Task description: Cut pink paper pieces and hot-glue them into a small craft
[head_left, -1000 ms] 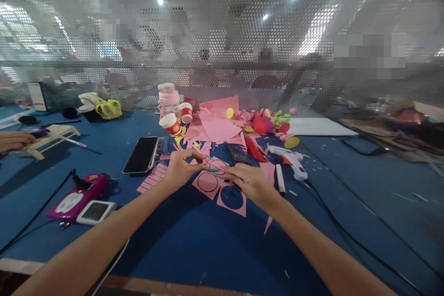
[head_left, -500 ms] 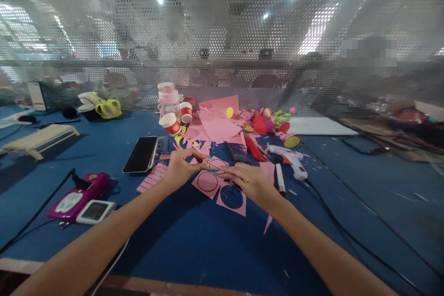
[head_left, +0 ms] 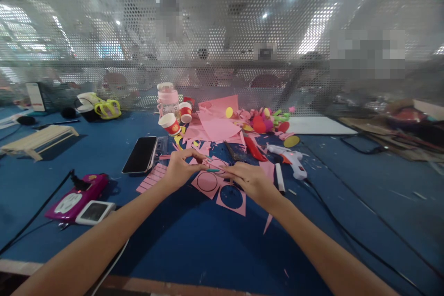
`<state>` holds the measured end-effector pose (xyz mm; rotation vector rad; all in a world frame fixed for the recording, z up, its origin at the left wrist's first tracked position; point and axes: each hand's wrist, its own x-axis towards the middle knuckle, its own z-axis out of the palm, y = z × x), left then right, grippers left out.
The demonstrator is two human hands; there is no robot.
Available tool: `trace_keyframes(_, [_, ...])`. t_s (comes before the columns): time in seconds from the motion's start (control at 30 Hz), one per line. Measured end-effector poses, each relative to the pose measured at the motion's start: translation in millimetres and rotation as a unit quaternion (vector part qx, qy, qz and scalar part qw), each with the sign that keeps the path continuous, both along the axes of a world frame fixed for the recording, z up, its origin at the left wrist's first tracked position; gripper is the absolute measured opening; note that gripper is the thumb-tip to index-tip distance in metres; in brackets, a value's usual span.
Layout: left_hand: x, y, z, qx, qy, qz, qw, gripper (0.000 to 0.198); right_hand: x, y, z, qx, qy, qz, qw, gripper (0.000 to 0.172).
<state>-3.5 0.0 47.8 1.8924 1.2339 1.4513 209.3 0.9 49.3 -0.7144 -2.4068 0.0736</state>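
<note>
My left hand (head_left: 182, 167) and my right hand (head_left: 251, 180) meet over the middle of the table, each with fingers pinched. Between their fingertips is a small, thin pink paper piece (head_left: 218, 165), seen nearly edge-on. A narrow teal edge (head_left: 212, 170) shows at its lower left; whether it is a separate part I cannot tell. Below the hands lie a pink sheet with a drawn black circle (head_left: 207, 181) and a pink square with a round cut-out (head_left: 243, 204). Pink strips (head_left: 152, 178) lie beside my left wrist.
A phone (head_left: 140, 155), a purple power strip (head_left: 78, 196) and paper cups (head_left: 169, 124) stand left. Red-handled scissors (head_left: 255, 149), a corded white glue gun (head_left: 294, 164) and a white stick (head_left: 280, 177) lie right. Pink sheets (head_left: 222, 122) are behind, before a perforated panel (head_left: 222, 23).
</note>
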Motion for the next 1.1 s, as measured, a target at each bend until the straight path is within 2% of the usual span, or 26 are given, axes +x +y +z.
trace_keyframes(0.27, [2,-3,3.2,-0.012,-0.007,-0.002,1.000,0.019,-1,2,-3.2,-0.037,0.026,-0.016,0.999,0.023])
trace_keyframes(0.4, [1,-3,4.6,-0.040,-0.019,-0.011,0.999,0.043,-5,0,-0.2,-0.122,0.085,-0.049,0.988,0.021])
trace_keyframes(0.47, [0,-2,4.5,-0.036,-0.001,-0.010,0.999,0.053,-8,-1,1.4,-0.210,0.135,-0.068,0.966,0.023])
trace_keyframes(0.53, [-2,-2,4.3,-0.006,0.029,0.007,1.000,0.056,-12,-3,1.9,-0.316,0.198,-0.076,0.925,0.028])
trace_keyframes(0.63, [-4,-1,4.0,0.092,0.078,0.047,0.992,0.055,-18,-4,1.3,-0.452,0.268,-0.060,0.849,0.035])
trace_keyframes(0.73, [-5,-1,3.6,0.189,0.112,0.070,0.973,0.049,-25,-7,1.1,-0.520,0.285,-0.038,0.804,0.036])
trace_keyframes(0.83, [-5,-1,2.8,0.230,0.121,0.078,0.962,0.044,-29,-10,2.6,-0.537,0.278,-0.026,0.796,0.035])
trace_keyframes(1.1, [-5,0,2.0,0.254,0.138,0.029,0.957,0.032,-32,-12,-0.3,-0.571,0.257,-0.015,0.779,0.037])
